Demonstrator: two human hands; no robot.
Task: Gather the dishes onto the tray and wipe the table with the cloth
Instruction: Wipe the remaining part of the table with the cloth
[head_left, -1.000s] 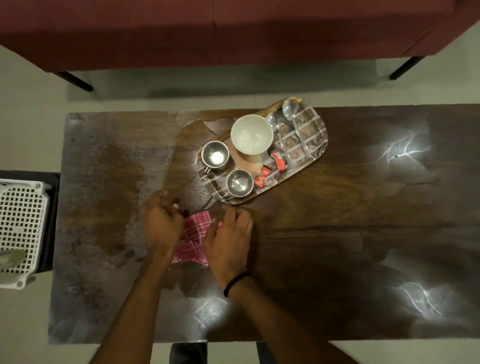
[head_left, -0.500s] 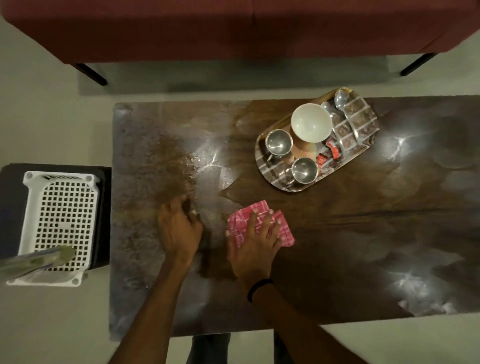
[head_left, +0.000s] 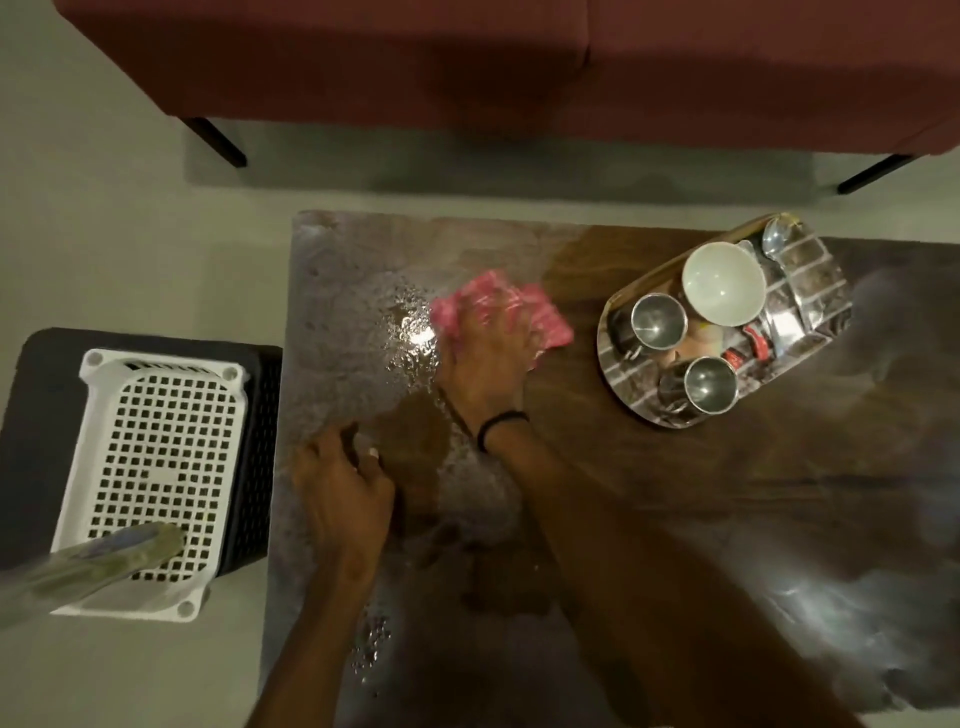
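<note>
Pressed cloth (head_left: 545, 317) under right hand (head_left: 485, 358), fingers spread, upper middle, to mop wet table (head_left: 675, 519); braced with left hand (head_left: 340, 483), fingers loosely bent.

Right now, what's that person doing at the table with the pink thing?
A person is wiping the wet wooden table. Their right hand presses a pink cloth down beside a patch of water drops, while the left hand rests on the table near its edge. The dishes are already gathered: a white bowl, two steel cups and a spoon sit on the tray at the far right.
</note>
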